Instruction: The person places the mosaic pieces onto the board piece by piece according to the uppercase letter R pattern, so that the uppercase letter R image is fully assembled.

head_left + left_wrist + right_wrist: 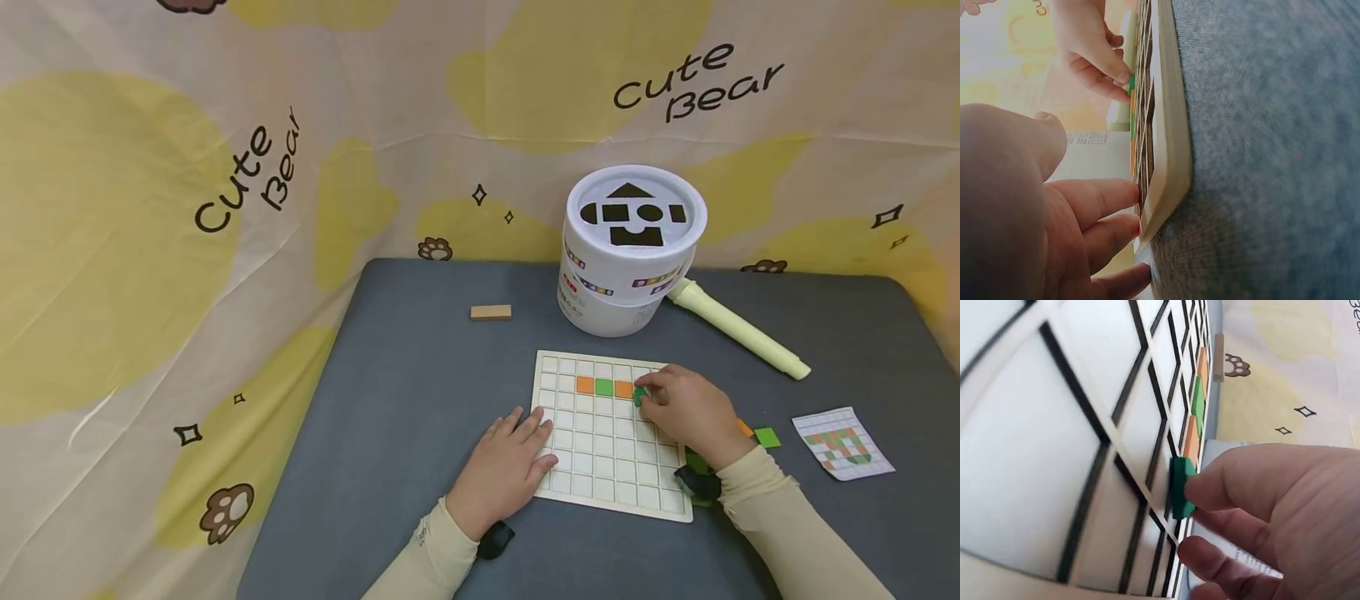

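Observation:
A white grid board (583, 463) with a pale wooden frame lies on the dark grey table. In one upper row sit an orange tile (585, 385), a light green tile (603, 387) and a second orange tile (623, 389). My right hand (693, 412) pinches a darker green tile (1182, 487) between thumb and finger, tilted over the cell right of that second orange tile. Fingers spread and fairly straight, my left hand (501, 471) rests at the board's left edge, its fingertips touching the frame.
A white bucket (611, 312) with shape cutouts in its lid stands behind the board. Near it lie a wooden block (491, 312) and a pale yellow tube (742, 329). Loose green tiles (767, 437) and a printed pattern card (843, 443) are on the right, partly under my right forearm.

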`<state>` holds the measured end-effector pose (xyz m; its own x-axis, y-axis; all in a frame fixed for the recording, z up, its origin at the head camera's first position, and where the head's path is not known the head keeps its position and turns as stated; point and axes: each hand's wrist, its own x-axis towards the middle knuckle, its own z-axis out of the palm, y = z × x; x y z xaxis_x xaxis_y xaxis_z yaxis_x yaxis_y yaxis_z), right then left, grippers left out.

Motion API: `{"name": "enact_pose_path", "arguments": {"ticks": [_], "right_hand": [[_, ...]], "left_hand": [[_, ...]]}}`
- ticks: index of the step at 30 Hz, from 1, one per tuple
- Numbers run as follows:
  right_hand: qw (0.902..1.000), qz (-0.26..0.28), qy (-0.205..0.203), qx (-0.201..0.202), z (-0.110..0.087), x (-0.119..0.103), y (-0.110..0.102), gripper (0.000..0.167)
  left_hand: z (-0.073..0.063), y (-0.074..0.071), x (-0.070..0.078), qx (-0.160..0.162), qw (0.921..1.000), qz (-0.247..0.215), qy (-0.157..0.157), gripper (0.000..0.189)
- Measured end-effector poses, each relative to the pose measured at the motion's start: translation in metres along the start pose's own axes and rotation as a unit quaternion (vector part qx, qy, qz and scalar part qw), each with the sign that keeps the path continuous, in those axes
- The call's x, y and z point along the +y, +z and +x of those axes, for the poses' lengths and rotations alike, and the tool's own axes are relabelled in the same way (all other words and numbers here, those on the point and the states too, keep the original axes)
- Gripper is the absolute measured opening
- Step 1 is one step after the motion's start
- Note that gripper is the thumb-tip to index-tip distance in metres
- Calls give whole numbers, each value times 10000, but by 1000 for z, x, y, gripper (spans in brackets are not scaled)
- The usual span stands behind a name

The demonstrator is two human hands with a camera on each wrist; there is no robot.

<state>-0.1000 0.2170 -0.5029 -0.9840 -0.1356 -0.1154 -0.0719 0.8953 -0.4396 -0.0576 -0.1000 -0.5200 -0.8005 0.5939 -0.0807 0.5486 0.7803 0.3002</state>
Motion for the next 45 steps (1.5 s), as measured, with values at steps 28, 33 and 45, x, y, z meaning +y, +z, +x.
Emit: {"name": "enact_pose_path", "arguments": {"ticks": [28, 33, 45], "right_hand": [[9961, -268, -745, 384, -1, -4, -1, 14], [9971, -221, -631, 371, -4, 7, -2, 24], [9968, -181, -771, 66, 0, 9, -5, 20]], "left_hand": [[-2, -3, 1, 38, 9996, 267, 61, 56], [-2, -3, 2, 44, 9994, 345, 90, 56], [-1, -3, 2, 71, 9994, 332, 89, 57]]}}
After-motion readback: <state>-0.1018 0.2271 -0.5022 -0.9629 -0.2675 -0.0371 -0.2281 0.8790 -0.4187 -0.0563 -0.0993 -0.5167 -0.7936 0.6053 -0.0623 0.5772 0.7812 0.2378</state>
